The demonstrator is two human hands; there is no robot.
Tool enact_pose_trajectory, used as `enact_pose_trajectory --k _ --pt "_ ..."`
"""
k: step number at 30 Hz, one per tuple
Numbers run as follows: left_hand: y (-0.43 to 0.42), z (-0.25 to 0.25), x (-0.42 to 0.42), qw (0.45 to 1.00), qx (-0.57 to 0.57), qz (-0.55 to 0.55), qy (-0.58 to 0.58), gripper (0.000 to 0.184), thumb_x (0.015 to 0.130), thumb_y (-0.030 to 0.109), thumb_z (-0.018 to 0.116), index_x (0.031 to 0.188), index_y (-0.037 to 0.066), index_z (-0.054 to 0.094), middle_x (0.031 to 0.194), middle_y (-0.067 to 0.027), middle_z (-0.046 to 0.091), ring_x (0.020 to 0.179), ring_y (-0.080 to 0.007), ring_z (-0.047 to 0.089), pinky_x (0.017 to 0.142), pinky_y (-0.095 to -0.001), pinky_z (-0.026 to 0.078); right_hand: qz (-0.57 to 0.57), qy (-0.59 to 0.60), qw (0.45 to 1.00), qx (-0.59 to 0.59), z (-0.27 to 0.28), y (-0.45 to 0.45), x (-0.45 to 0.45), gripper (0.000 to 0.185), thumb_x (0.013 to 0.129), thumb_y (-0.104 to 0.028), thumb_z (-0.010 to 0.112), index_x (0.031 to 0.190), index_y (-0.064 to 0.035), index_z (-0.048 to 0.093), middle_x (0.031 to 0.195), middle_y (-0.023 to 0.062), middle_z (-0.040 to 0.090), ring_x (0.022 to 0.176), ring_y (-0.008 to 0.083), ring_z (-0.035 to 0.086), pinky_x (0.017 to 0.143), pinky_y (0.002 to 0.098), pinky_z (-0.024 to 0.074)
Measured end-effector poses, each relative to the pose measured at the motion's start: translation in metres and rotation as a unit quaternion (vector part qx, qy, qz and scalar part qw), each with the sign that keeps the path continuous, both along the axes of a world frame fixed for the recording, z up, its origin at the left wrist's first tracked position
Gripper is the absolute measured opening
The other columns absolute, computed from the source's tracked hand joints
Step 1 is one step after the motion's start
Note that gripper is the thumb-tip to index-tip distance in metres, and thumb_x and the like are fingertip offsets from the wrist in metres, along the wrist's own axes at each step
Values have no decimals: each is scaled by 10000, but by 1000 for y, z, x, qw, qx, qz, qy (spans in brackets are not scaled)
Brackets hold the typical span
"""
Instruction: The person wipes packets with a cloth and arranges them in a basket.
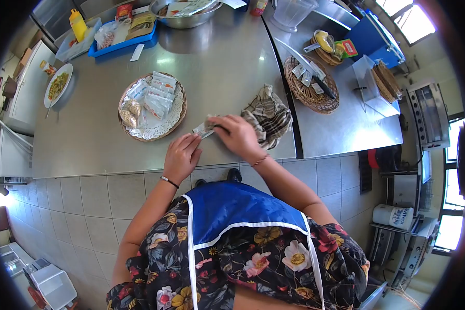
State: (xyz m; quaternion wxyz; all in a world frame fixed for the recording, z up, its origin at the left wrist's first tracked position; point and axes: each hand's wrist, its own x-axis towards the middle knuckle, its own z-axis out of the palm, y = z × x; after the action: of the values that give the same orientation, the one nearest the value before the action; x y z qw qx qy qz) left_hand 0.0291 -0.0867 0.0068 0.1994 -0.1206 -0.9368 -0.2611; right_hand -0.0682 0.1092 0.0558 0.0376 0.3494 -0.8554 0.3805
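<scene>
Near the steel table's front edge, my left hand [182,155] is closed on one end of a small white packet [203,131]. My right hand [237,136] is bent over the packet's other end, its fingers closed on a bit of cloth. The rest of the brown-and-white checked cloth [269,116] lies bunched just right of that hand. Left of my hands is a round wicker basket [181,118] lined with a white paper doily [163,128]. It holds several white sachets [160,98] and clear bags of pale grains [131,112].
A wicker tray [323,105] with a black-handled knife [320,82] and sachets is at the right. A blue tray [121,47], yellow squeeze bottle [78,25] and steel bowl [186,21] stand at the back. A plate of food [58,87] sits far left.
</scene>
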Motion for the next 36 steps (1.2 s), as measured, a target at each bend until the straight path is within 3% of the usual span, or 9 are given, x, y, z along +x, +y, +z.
enact_pose_trajectory --k 4,11,15,19,25,28,32,36 --pt "0 -3 1 1000 -16 5 -21 347 815 190 698 1135 58 678 1165 -101 666 1125 -283 588 962 -421 451 26 156 983 88 -30 -33 14 287 832 -181 643 1114 -201 691 1053 12 620 966 242 605 797 373 518" --pt "2 1 0 999 -24 8 -23 360 833 222 670 1155 63 670 1182 -76 661 1145 -270 574 971 -418 440 -68 143 983 88 -35 -16 -5 281 832 -122 612 1092 -169 709 998 61 625 911 263 607 788 391 519" --pt "2 0 0 999 -22 7 -25 360 839 230 659 1160 67 669 1189 -68 660 1155 -269 567 977 -416 435 -123 52 990 46 -27 -9 -19 287 838 -97 625 1112 -124 706 983 110 627 881 313 616 791 400 516" --pt "1 -1 1 999 -22 9 -42 363 837 230 660 1161 68 669 1200 -65 657 1160 -268 562 981 -412 431 19 127 987 92 -21 -34 13 311 815 -104 633 1116 -143 705 991 84 632 930 277 613 813 384 506" --pt "0 -2 -1 999 -23 3 -22 371 830 234 666 1160 65 669 1190 -64 658 1149 -264 565 973 -415 434 -90 141 984 65 -36 -11 -14 282 813 -81 608 1070 -125 715 985 115 636 918 305 624 789 402 526" --pt "0 -1 -1 999 -25 3 -20 368 829 235 668 1155 64 671 1181 -63 662 1154 -262 565 971 -414 434 -158 16 986 45 -31 5 -27 278 818 -81 620 1079 -112 711 956 144 640 872 337 627 778 417 526" --pt "1 -1 -1 999 -27 9 -29 357 831 234 664 1143 60 675 1177 -65 666 1157 -261 566 972 -410 434 -56 139 988 26 -22 -18 5 278 815 -92 629 1073 -147 718 955 105 644 860 302 628 759 411 514" --pt "1 -1 -2 999 -27 8 -27 351 830 227 663 1138 58 676 1175 -69 666 1152 -263 569 971 -409 434 -29 124 990 66 -33 -17 16 248 819 -109 645 1042 -171 734 987 87 643 895 274 621 782 392 510"
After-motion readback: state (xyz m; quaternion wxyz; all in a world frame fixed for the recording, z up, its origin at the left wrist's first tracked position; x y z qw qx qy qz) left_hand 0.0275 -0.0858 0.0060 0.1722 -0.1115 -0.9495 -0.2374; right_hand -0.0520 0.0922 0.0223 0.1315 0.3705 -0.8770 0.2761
